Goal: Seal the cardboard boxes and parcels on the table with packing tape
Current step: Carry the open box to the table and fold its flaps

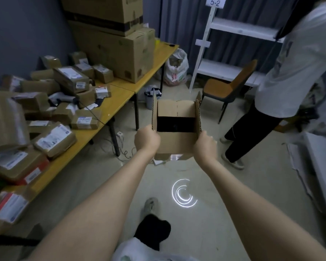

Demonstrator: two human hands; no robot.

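Open box carried in both hands, head view. The cardboard box [174, 146] is held in the air over the floor, to the right of the yellow table [109, 108] and apart from it. Its top is open, its inside dark, and its two side flaps [154, 113] stand upright. The left hand [146, 139] grips the near left corner with fingers curled over the rim; the right hand [205, 143] grips the near right corner in the same way. Labelled parcels [55, 138] lie heaped on the table; no tape roll can be made out.

The step in hand appears to be bringing the box to a working surface. It would be done well by keeping the box level and setting it on a bare part of the table, since flaps close squarely only against firm support. The flaps should then be folded to meet at the middle before tape is laid along the seam. A second person [290, 72] stands near on the right, so the carry should stay toward the table.
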